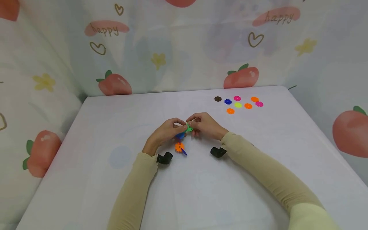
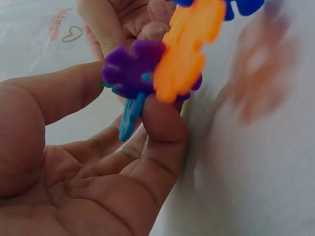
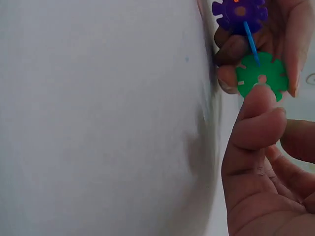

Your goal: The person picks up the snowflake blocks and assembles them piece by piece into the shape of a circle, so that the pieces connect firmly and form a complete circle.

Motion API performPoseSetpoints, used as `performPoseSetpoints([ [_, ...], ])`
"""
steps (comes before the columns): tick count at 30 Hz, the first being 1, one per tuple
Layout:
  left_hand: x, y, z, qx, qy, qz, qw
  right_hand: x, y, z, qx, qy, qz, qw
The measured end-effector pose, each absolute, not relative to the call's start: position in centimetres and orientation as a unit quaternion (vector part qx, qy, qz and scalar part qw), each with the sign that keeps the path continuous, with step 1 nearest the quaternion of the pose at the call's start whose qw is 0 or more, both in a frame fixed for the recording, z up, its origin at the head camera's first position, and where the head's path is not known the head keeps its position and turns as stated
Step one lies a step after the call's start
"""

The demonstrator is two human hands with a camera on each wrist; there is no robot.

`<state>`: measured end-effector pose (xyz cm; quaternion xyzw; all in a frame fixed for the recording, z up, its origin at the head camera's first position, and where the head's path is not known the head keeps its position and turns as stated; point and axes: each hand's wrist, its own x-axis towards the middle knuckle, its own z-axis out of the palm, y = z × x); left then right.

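Note:
Both hands meet over the middle of the table at a chain of notched plastic interlocking discs. My left hand (image 1: 165, 132) holds the chain between thumb and fingers, round the light blue disc (image 2: 131, 118) and the purple disc (image 2: 129, 73). From the purple one hang an orange disc (image 2: 184, 49) and a dark blue disc (image 2: 248, 7). At the chain's other end a green disc (image 3: 248, 78) stands crosswise against the light blue one. My right hand (image 1: 207, 126) pinches the green disc by its near edge, its fingertips hiding part of it.
Several loose discs lie at the table's back right, among them a brown disc (image 1: 218, 99), a yellow disc (image 1: 237, 105) and a pink disc (image 1: 259, 104). Black wrist cameras (image 1: 165, 158) stick out from both sleeves. A patterned cloth (image 1: 184, 73) hangs behind the table.

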<state>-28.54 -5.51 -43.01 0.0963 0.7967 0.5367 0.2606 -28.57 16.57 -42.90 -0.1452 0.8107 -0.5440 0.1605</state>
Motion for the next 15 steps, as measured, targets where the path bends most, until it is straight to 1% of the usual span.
performPoseSetpoints([
  [7, -28.6, -5.9, -42.9, 0.107, 0.775, 0.565, 0.263, -30.2, 18.0, -41.7, -0.136, 0.855, -0.488, 0.111],
  [15, -28.6, -6.6, -42.6, 0.106, 0.774, 0.568, 0.257, -31.9, 20.8, -40.2, -0.089, 0.901, -0.419, 0.063],
])
